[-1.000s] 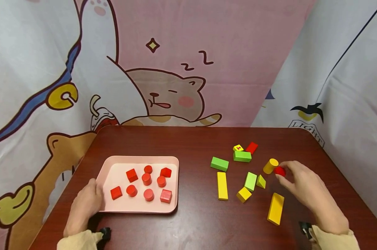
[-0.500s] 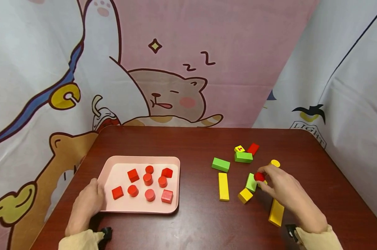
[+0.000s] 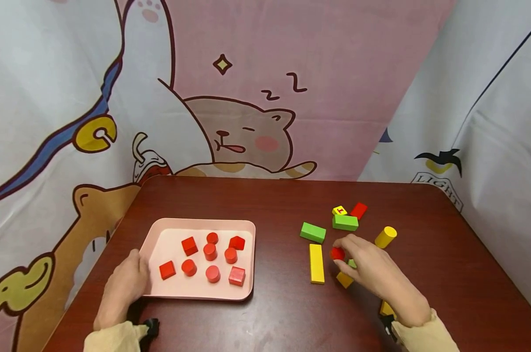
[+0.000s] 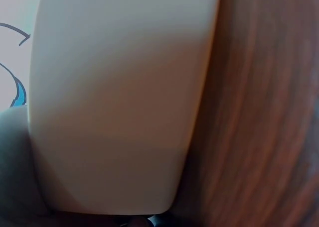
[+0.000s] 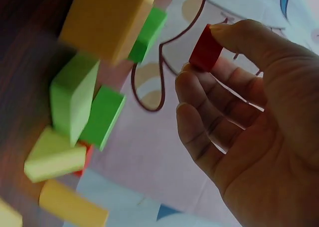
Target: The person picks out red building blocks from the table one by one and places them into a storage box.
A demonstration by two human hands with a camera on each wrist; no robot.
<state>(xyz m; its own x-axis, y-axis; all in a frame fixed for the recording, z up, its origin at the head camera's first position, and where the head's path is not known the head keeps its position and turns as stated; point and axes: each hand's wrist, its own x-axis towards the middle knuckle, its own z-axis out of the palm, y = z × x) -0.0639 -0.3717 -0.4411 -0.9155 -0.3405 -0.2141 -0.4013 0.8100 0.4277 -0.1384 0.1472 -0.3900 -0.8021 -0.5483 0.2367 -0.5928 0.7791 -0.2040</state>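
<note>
My right hand (image 3: 377,271) pinches a red cylinder block (image 3: 337,253) between thumb and fingertips, above the table just right of a long yellow block (image 3: 316,264). The right wrist view shows the red block (image 5: 205,50) raised between thumb and fingers, the other fingers loosely bent. At the left, my left hand (image 3: 126,276) grips the left edge of a pink tray (image 3: 199,292), its fingertips hidden. Several red blocks lie apart in the tray, among them a red cylinder (image 3: 210,252) and a red cube (image 3: 236,276). The tray's pale surface (image 4: 119,102) fills much of the left wrist view.
Right of the tray are green blocks (image 3: 312,232), a yellow block with a red mark (image 3: 339,210), a flat red block (image 3: 359,210) and a yellow cylinder (image 3: 386,237). A yellow cube (image 3: 345,279) lies partly under my right hand. A printed cloth (image 3: 327,88) hangs behind the table.
My right hand has carried the red cylinder block leftward from beside the yellow cylinder, past the green and yellow blocks. The left hand stays at the tray's edge.
</note>
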